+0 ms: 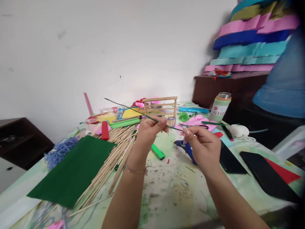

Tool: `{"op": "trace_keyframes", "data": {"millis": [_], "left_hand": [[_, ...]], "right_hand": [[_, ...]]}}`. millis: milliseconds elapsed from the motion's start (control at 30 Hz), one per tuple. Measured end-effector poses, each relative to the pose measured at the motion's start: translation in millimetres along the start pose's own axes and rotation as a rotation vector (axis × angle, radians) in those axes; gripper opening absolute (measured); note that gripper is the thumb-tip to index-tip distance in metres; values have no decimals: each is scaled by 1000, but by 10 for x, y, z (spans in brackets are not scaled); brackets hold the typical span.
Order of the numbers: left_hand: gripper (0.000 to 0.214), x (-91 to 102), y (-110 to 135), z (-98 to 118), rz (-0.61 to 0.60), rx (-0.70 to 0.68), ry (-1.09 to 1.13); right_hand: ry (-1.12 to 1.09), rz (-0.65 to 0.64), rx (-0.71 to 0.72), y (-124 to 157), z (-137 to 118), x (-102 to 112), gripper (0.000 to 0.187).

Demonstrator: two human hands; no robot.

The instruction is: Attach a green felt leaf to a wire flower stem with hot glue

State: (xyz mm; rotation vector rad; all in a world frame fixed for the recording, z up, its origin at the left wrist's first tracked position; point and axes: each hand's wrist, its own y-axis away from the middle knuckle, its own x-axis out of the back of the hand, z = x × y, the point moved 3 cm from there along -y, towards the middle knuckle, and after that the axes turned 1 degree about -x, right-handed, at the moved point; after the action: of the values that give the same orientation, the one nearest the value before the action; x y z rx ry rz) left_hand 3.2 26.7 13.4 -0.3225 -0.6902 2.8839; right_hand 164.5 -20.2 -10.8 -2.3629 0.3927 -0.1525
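Note:
A thin dark green stem runs slantwise through both hands above the table. My left hand pinches it partway along, and its long free end points up to the left. My right hand grips the stem near its other end, between thumb and fingers. Under the right hand lies a blue glue gun, partly covered by it. A bright green utility knife rests on the table just below the left hand. Scissors with dark handles lie behind the right hand, partly hidden.
Wooden sticks and a dark green sheet spread over the left side, beside blue yarn. A small stick frame stands at the back. On the right are two black phones, a white glue-like ball and an uncapped bottle.

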Motion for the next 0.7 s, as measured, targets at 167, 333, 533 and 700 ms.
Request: {"op": "trace_keyframes", "data": {"millis": [167,333,533,700], "left_hand": [[31,106,31,127,-41,-113,-118],[29,228,20,132,-58,-295,-131],[33,260,-18,104,-3,-230,-54],[37,80,-21,24,-54,52,-57]], "right_hand": [[-551,-150,-539,18,128,-196,25],[-822,-370,-830,19,95,-407,18],[-614,-251,-528,13,54,-402,25],[-22,-10,87,54,-12,-265,17]]}}
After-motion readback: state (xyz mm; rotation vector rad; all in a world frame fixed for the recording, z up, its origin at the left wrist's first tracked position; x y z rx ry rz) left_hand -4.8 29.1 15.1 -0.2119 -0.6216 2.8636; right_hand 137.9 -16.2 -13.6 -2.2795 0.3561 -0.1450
